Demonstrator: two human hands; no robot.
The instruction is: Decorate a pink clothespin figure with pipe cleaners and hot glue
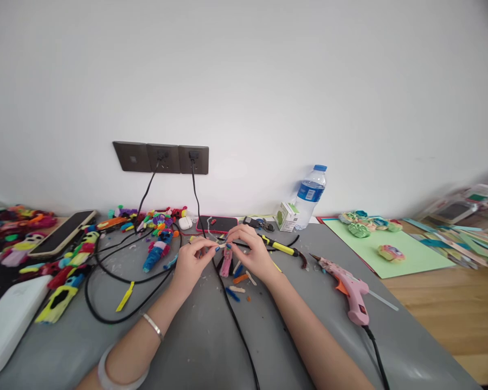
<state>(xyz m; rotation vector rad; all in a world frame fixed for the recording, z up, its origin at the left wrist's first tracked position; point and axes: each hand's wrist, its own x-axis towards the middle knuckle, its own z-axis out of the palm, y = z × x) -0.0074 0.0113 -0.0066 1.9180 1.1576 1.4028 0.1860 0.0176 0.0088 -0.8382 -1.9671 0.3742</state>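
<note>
My left hand [192, 261] and my right hand [250, 250] meet over the grey table mat [195, 346]. Both pinch a small pale stick-like piece [222, 245] between their fingertips. A pink fuzzy pipe-cleaner figure [226, 262] hangs just below the pinch, touching or close to the fingers. Short cut pieces in orange, white and blue [239, 281] lie on the mat under my right hand. A black cable [231, 314] runs between my forearms.
A pink hot glue gun [352, 290] lies at the right. Colourful pipe-cleaner figures [156, 246] crowd the left and back. A water bottle [310, 196], small carton [286, 215], phone in a red case [216, 223], yellow-handled tool [280, 247], wall sockets [161, 157] and green paper sheet [390, 249] are also there.
</note>
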